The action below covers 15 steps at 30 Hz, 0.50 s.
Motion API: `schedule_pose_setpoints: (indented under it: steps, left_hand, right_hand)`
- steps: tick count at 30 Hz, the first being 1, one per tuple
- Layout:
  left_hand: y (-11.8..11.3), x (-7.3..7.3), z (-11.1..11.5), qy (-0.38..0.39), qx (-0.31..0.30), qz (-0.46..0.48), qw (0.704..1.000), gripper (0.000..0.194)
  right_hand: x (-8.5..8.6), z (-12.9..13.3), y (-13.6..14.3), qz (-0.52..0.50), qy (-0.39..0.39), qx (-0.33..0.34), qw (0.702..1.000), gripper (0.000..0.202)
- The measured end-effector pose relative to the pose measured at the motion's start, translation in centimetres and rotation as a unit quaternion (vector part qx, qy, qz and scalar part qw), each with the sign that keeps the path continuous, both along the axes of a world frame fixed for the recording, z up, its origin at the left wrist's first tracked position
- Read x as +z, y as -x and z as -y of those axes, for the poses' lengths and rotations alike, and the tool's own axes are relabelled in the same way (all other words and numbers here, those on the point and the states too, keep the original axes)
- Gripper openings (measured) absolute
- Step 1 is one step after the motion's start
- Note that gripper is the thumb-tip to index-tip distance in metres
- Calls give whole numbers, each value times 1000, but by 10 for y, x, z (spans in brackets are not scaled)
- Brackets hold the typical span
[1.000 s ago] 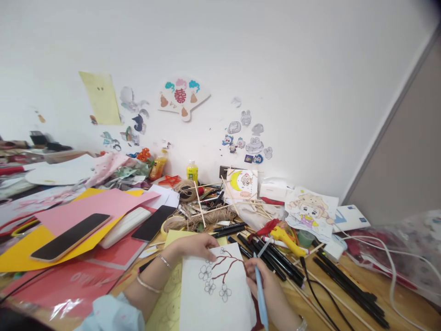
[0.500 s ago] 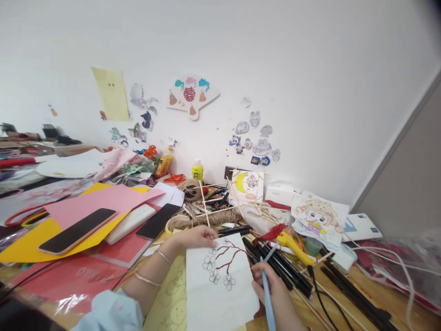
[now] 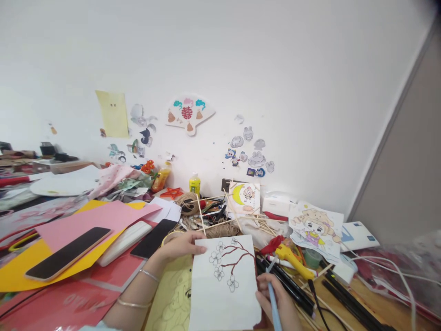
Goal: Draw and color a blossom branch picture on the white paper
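My left hand (image 3: 184,246) grips a white sheet of paper (image 3: 220,308) at its upper left edge, thumb on top and the other fingers behind it. On the sheet is a drawing of brown-red branches and black-outlined flowers (image 3: 216,258). My right hand (image 3: 279,296) is closed around a slim light blue pen-like tool (image 3: 274,303) with a pale, narrow tip pointing up; its exact kind is unclear. The right fingers are at the sheet's right edge. Under the sheet, on the left, lies a yellow paper with line drawings (image 3: 172,299).
Black markers (image 3: 292,285) and a yellow glue gun (image 3: 292,259) lie right of the sheet. Twine (image 3: 220,229) and thin wooden sticks (image 3: 200,214) are behind it. Phones (image 3: 69,253) and coloured papers (image 3: 93,220) cover the left. A white cable (image 3: 409,285) loops at right.
The view has tilted upward and shifted slightly. The sheet has moved a little to the right, and my left hand has slid from its top edge to its upper left corner.
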<state>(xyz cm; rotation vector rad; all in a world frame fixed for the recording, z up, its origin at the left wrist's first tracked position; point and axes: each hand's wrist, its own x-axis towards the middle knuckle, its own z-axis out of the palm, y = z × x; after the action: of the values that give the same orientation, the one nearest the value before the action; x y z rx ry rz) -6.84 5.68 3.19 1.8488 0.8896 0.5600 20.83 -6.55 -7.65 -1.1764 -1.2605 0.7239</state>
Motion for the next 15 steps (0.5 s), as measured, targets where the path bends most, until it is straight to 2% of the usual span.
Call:
schedule_pose_setpoints:
  steps: [4,6,10,15]
  left_hand:
    - [-1,7,4,-8,16,29,999,37]
    - [0,8,5,9,4,24,1000,39]
    - [5,6,4,74,-68,-25,995,44]
    - [6,-2,0,111,-161,-121,973,42]
  right_hand:
    - [3,-1,-2,0,-11,-20,1000,28]
    - [4,0,-4,-1,0,0,1000,29]
    - [4,2,-8,20,39,80,996,24]
    - [7,8,-9,120,86,98,984,20]
